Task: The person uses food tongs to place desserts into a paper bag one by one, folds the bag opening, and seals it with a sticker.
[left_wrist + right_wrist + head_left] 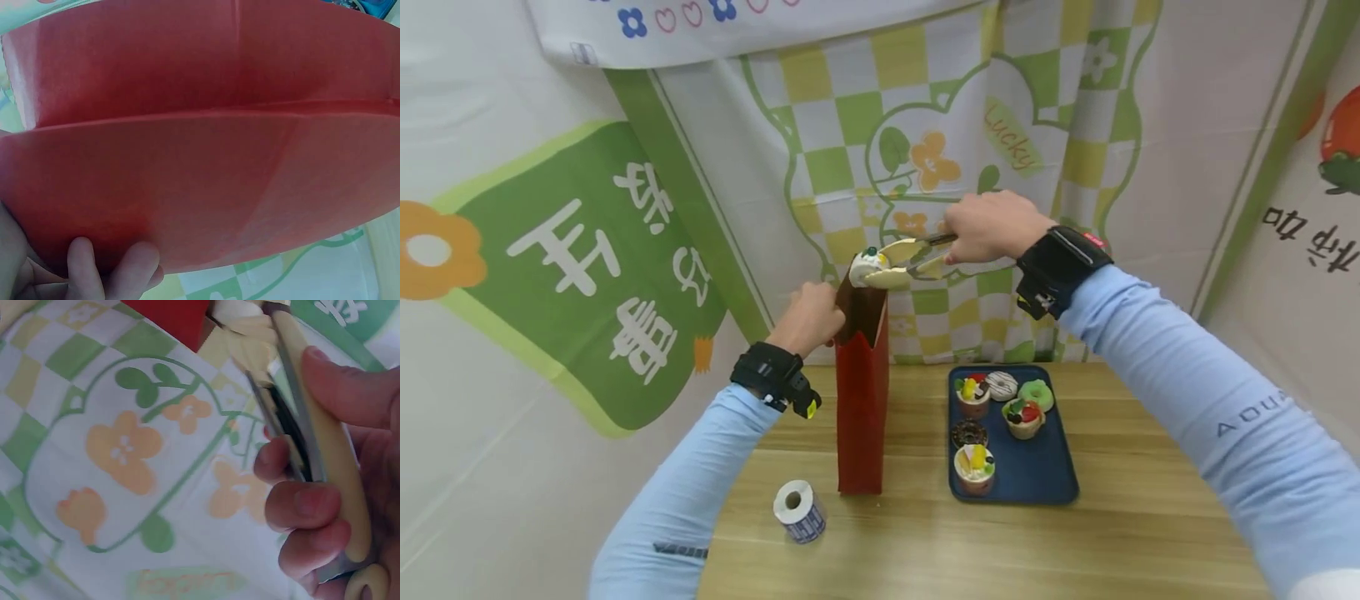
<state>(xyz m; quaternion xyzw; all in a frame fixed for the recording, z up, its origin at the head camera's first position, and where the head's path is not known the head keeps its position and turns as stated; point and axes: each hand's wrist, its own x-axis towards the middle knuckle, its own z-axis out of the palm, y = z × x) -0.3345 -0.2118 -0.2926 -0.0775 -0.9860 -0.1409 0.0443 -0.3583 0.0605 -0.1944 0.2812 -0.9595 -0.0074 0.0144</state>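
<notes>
My left hand (808,317) pinches the upper edge of a tall red paper bag (861,417), which stands upright with its mouth open. In the left wrist view, fingertips (128,272) press against the red bag wall (187,169). Above the tabletop, my right hand (992,227) grips a pair of tongs (331,444) with cream-coloured handles and tips. Between the tong tips is a small white cream-topped cake (865,271) with a dark green and yellow topping. It is at the bag's mouth; whether it touches the rim I cannot tell. The bag's bottom inside is hidden.
Right of the bag lies a dark blue tray (1037,479) bearing fruit-topped cupcakes (975,467) and several donuts (1036,395). A roll of labels (801,510) stands at the front left on the wooden table (925,550). Behind hangs a checked cloth (857,117).
</notes>
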